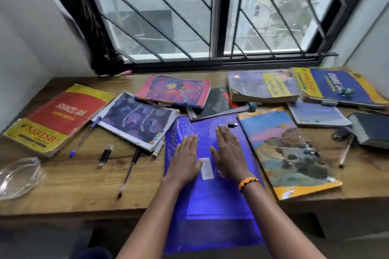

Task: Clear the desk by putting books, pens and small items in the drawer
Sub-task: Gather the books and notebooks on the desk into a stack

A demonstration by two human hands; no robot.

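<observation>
Both hands lie flat on a blue folder [212, 195] atop the cluttered wooden desk [73, 185].

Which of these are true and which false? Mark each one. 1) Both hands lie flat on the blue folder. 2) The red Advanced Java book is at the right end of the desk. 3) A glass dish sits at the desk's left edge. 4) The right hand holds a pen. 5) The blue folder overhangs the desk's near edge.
1) True: the left hand and right hand rest palms down on the blue folder.
2) False: the red Advanced Java book lies at the left end.
3) True: the glass dish is there.
4) False: it is open and empty; the pen lies on the desk.
5) True.
</observation>
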